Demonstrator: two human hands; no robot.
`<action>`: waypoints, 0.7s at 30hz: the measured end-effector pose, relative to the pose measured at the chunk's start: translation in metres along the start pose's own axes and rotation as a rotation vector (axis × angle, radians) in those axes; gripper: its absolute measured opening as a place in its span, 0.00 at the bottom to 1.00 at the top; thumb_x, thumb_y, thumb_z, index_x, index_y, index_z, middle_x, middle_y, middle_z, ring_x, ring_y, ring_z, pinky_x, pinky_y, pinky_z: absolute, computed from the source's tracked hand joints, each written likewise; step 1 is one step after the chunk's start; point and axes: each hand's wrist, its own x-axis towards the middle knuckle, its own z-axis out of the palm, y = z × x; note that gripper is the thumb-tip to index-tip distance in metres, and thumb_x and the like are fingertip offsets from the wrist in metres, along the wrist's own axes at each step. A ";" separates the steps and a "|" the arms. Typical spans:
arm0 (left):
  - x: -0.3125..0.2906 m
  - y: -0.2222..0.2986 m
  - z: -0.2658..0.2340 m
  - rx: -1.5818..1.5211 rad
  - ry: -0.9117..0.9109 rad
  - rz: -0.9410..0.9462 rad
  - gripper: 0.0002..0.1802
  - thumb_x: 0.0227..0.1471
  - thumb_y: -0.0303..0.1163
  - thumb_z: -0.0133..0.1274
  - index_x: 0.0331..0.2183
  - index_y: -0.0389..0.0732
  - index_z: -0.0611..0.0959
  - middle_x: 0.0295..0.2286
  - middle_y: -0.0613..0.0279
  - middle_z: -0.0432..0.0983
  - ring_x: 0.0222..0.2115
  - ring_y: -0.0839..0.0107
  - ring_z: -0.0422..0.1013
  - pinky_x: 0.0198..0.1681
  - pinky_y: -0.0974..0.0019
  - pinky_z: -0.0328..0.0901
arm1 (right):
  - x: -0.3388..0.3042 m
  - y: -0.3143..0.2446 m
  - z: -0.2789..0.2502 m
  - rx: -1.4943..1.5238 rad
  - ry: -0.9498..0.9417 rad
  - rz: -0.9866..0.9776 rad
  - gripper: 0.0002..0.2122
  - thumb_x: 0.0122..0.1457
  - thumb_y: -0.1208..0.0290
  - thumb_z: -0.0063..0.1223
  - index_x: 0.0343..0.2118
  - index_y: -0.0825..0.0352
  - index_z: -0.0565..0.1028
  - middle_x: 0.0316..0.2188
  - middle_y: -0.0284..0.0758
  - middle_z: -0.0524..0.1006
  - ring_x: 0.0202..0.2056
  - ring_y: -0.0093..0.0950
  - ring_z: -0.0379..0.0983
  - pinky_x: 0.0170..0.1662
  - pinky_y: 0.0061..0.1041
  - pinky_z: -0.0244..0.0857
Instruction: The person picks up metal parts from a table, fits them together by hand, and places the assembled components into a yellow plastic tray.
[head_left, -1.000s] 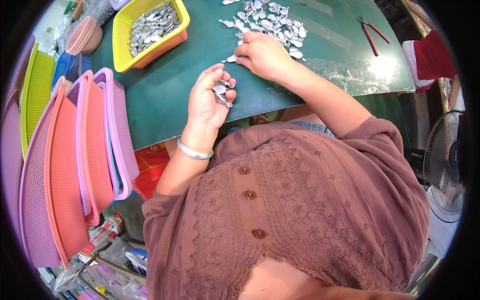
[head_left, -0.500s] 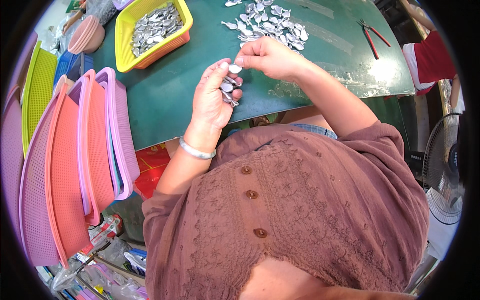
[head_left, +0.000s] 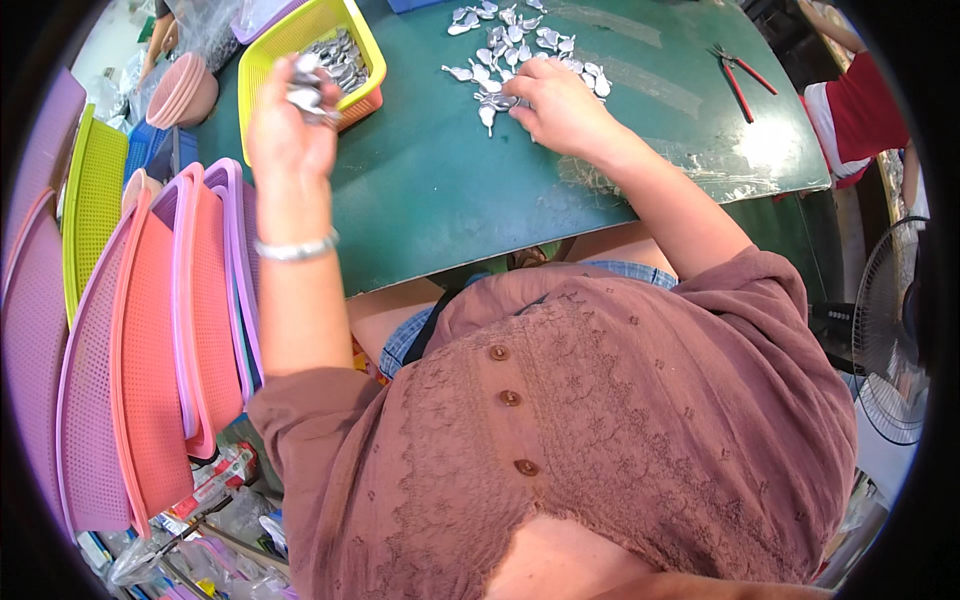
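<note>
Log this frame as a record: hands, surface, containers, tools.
Left hand: holding small silver pieces, blurred, overlapping yellow basket in view
Right hand: fingers at silver pile
Surface: green table
Basket contents: similar silver pieces
Tool: red-handled pliers, right of pile
Far left: pink and purple baskets, on edge
Far right: fan

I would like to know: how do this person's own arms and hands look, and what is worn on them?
Both the left hand and the right hand are bare, without gloves. A pale, whitish bangle circles the left wrist. Loose brown sleeves leave the forearms uncovered.
</note>
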 end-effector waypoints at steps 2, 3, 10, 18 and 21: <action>0.030 0.012 0.002 0.308 0.224 0.303 0.12 0.48 0.31 0.50 0.35 0.34 0.72 0.28 0.57 0.72 0.28 0.68 0.69 0.27 0.69 0.66 | 0.003 -0.005 -0.001 -0.042 -0.047 0.009 0.10 0.45 0.72 0.53 0.33 0.66 0.74 0.31 0.37 0.69 0.37 0.37 0.64 0.42 0.31 0.60; 0.045 0.013 -0.005 0.490 0.231 0.371 0.15 0.47 0.32 0.51 0.37 0.33 0.72 0.30 0.55 0.72 0.30 0.67 0.69 0.31 0.69 0.65 | 0.004 -0.006 -0.001 -0.060 -0.049 0.010 0.11 0.45 0.72 0.53 0.33 0.66 0.74 0.31 0.37 0.69 0.37 0.36 0.64 0.42 0.31 0.60; 0.019 -0.027 -0.011 1.049 0.144 0.605 0.16 0.43 0.30 0.54 0.35 0.32 0.76 0.32 0.55 0.72 0.32 0.71 0.69 0.37 0.71 0.63 | 0.003 0.001 0.007 -0.046 -0.017 -0.043 0.07 0.42 0.73 0.50 0.26 0.66 0.76 0.29 0.37 0.69 0.36 0.35 0.64 0.40 0.32 0.60; -0.071 -0.086 0.025 0.650 -0.042 -0.003 0.08 0.48 0.26 0.49 0.34 0.36 0.77 0.28 0.66 0.72 0.24 0.81 0.66 0.26 0.79 0.61 | 0.004 0.003 0.009 -0.029 -0.009 -0.045 0.06 0.44 0.74 0.52 0.26 0.66 0.76 0.28 0.33 0.70 0.35 0.33 0.63 0.42 0.29 0.59; -0.081 -0.094 0.022 0.515 -0.018 -0.179 0.10 0.50 0.26 0.47 0.37 0.37 0.75 0.28 0.64 0.72 0.24 0.79 0.67 0.26 0.78 0.62 | 0.004 0.001 0.006 0.124 0.019 -0.056 0.05 0.46 0.73 0.52 0.27 0.68 0.75 0.25 0.33 0.71 0.31 0.29 0.66 0.39 0.26 0.60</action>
